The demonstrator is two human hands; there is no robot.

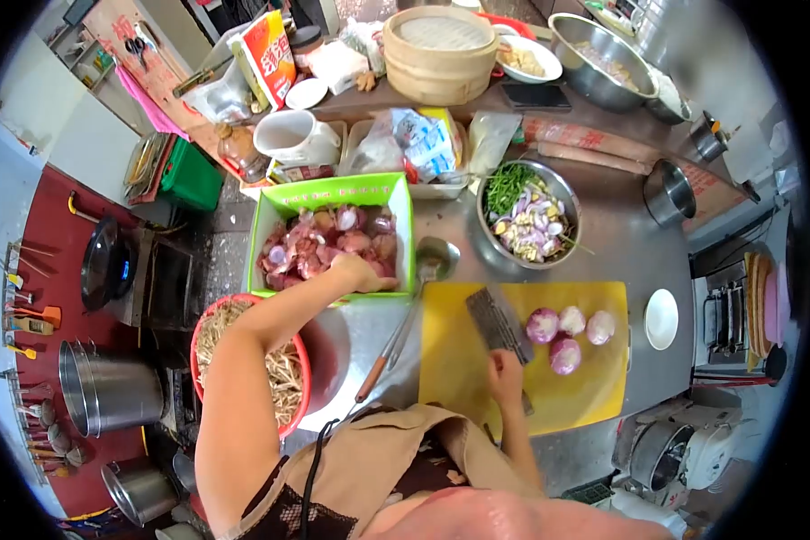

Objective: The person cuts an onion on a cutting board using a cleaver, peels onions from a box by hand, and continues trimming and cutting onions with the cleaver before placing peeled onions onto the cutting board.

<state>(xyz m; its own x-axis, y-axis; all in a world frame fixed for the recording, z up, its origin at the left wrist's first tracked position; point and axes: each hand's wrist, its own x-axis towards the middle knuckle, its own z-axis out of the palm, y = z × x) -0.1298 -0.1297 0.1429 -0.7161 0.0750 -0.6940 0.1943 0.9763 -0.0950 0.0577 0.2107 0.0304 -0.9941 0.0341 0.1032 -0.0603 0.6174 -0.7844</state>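
My left hand (360,273) reaches into a green-rimmed box (406,236) of red onions and loose purple skins (310,247). Its fingers point down among them at the near right corner, and their tips are hidden. In my right hand (506,367) is the handle of a cleaver (497,322), its broad dark blade lying over a yellow cutting board (571,396). Several purple-and-white onions (564,355) sit together on the board, just right of the blade.
A red basket (306,378) of brownish strips stands below my left forearm. A wooden-handled tool (369,378) lies left of the board. Beyond the board is a steel bowl (574,202) with chopped onion and greens. At right lies a white dish (661,319); a bamboo steamer (441,67) stands behind.
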